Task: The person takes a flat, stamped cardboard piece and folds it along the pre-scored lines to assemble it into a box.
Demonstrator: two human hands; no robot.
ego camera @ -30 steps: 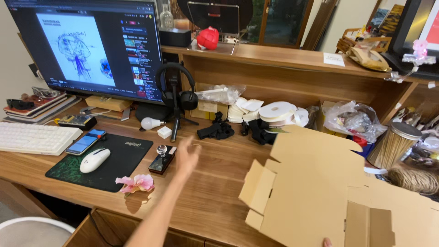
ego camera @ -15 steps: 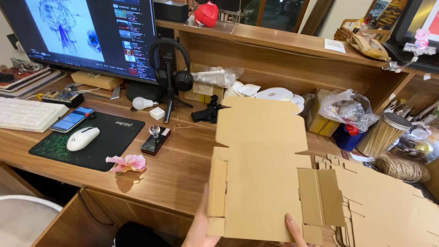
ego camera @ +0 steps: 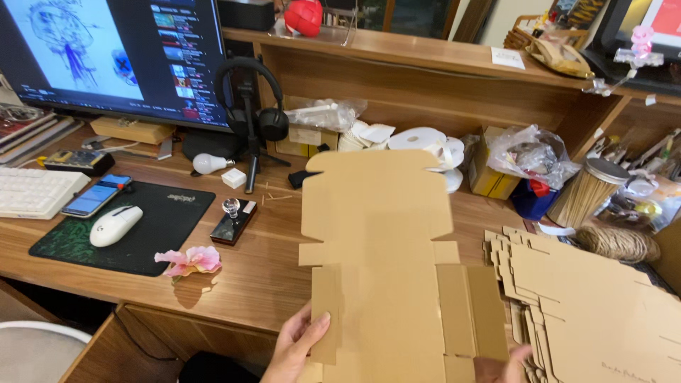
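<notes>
I hold a flat, unfolded brown cardboard box blank (ego camera: 383, 255) upright over the near edge of the wooden desk (ego camera: 262, 276). My left hand (ego camera: 298, 347) grips its lower left flap, thumb on the front. My right hand (ego camera: 507, 365) holds the lower right corner, and only its fingertips show at the bottom of the picture. A stack of the same flat cardboard blanks (ego camera: 603, 305) lies on the desk just to the right.
To the left lie a black mouse pad (ego camera: 152, 227) with a white mouse (ego camera: 115, 225), a phone (ego camera: 96, 195), a keyboard (ego camera: 32, 191), a pink flower (ego camera: 190, 260) and a small stamp (ego camera: 233, 218). Behind stand a monitor (ego camera: 106, 57), headphones (ego camera: 252, 99), tape rolls (ego camera: 425, 142), bags, a stick jar (ego camera: 589, 191) and twine (ego camera: 617, 242).
A second ago my left hand reached out over the desk while the blank lay at the right. Both hands now hold it centred before me, nearer and upright.
</notes>
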